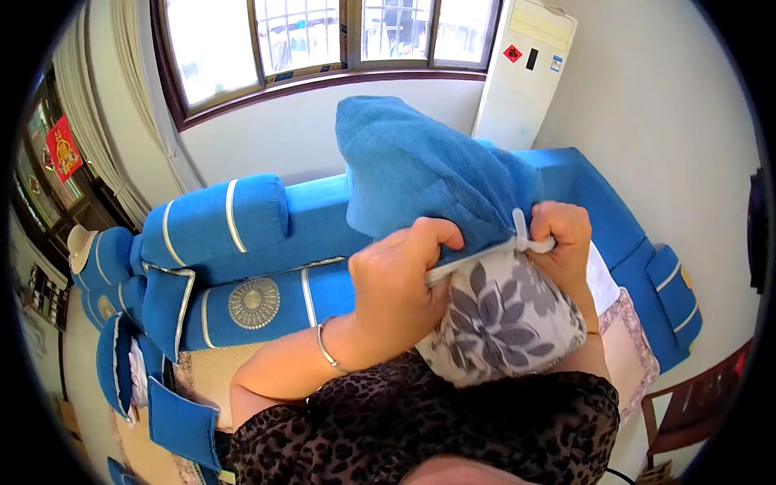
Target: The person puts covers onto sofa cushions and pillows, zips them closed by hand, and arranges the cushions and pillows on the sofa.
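Observation:
I hold a blue cushion cover [428, 162] up in front of my chest, its pale-edged opening facing me. A white and grey flower-patterned cushion [501, 319] bulges out below that opening; how much of it lies inside the cover is hidden. My left hand [404, 271], with a silver bangle at the wrist, is closed on the left end of the opening's edge. At the other end, my right hand [563, 234] has its fingers curled round the edge, beside a white looped strip [529, 236].
Behind the cover stretches a blue sofa [315, 202] with silver stripes. Several blue cushions, including one on the left [182, 420], lie about. A white air conditioner [521, 77] stands by the window [307, 32]. A dark wooden chair [695, 404] is at lower right.

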The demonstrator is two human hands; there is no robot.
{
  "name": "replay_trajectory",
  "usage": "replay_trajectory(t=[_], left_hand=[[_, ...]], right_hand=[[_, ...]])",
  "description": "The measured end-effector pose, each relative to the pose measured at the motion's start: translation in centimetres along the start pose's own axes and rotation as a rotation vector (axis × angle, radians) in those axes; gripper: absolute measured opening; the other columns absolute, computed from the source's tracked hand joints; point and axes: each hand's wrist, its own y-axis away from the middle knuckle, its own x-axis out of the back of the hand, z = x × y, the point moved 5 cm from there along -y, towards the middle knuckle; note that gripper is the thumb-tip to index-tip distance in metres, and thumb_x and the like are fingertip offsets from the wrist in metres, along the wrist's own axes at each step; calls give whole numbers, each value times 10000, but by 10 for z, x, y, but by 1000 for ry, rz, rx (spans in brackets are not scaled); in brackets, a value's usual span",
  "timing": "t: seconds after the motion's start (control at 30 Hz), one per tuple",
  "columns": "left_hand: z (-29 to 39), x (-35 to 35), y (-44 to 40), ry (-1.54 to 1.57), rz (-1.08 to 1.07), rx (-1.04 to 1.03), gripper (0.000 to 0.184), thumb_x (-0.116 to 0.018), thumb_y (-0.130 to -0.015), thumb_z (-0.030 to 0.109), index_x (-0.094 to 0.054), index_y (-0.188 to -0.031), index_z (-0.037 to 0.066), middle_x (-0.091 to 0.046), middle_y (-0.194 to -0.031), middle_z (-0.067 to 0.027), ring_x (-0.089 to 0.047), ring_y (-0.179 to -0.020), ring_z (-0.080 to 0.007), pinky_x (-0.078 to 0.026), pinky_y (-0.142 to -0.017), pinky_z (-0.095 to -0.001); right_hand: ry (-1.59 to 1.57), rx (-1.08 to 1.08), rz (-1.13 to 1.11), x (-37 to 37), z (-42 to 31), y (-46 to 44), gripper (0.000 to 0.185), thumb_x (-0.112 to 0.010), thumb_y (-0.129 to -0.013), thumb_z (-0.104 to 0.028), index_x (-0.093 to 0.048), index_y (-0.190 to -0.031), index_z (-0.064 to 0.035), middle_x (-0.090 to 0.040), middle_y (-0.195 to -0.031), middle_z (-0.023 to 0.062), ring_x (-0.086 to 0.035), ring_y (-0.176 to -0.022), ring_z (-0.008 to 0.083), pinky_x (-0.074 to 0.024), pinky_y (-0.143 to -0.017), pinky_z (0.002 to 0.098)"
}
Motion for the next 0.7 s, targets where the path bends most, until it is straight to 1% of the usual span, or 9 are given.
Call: replay_trajectory(t=[0.03,0.1,0.23,0.27,0.33,0.4,0.5,0.6,0.7], left_hand=[[2,0,1,-87,68,-115,244,-667,-611,37,-572,-830,85,-440,-535,-45,-481,-477,-243,-368,-460,-311],[1,3,1,-181,111,-147,229,-682,-602,73,-583,-807,98,-449,-531,-33,-483,-464,-223,-368,-449,-306],[15,16,13,-279,72,-102,217,-692,-607,111,-592,-799,102,-451,-526,-16,-491,-463,-196,-367,-443,-295],[15,19,18,-220,88,-73,233,-696,-602,66,-585,-805,85,-434,-525,-15,-484,-466,-187,-363,-447,-281],[12,22,21,-73,18,55,260,-699,-582,22,-579,-808,70,-430,-529,-21,-479,-471,-183,-358,-450,-268],[8,25,23,86,-100,173,310,-710,-583,-40,-563,-844,41,-436,-543,-28,-468,-480,-174,-355,-469,-244],[8,23,24,470,-366,363,370,-746,-616,20,-543,-924,40,-477,-617,-43,-492,-547,-182,-381,-526,-254],[23,31,14,578,-519,304,463,-777,-626,83,-513,-1003,41,-503,-706,-61,-507,-623,-195,-401,-592,-276],[21,19,26,389,-493,424,556,-808,-595,134,-493,-1044,45,-513,-771,-81,-516,-682,-202,-407,-637,-291]], right_hand=[[21,-20,46,-2,5,2,327,-721,-584,-14,-400,-556,-73,-387,-507,55,-379,-436,220,-277,-420,297],[63,-55,144,-2,12,6,323,-728,-577,-19,-410,-561,-70,-407,-515,45,-395,-438,196,-285,-423,290],[-154,-314,-176,12,1,0,297,-756,-609,-108,-465,-599,-50,-447,-535,33,-432,-478,116,-318,-460,263],[-213,-310,-302,18,-3,1,316,-782,-602,-223,-526,-643,-43,-497,-607,38,-488,-580,130,-384,-557,258],[-383,-343,-17,23,-20,15,360,-793,-573,-278,-563,-711,-38,-536,-702,47,-520,-674,154,-407,-648,264],[-444,-371,22,26,-26,26,419,-806,-534,-287,-585,-782,-31,-562,-792,57,-541,-762,176,-416,-729,271],[-336,-387,-175,34,-23,30,491,-815,-475,-221,-587,-865,-27,-573,-869,71,-552,-838,197,-412,-791,277],[-243,-361,-177,29,-28,26,470,-781,-453,-124,-570,-864,-39,-556,-824,77,-545,-805,214,-412,-745,277],[-220,-305,-228,24,-17,26,381,-718,-463,-33,-541,-799,-54,-516,-743,89,-523,-733,258,-403,-662,299]])
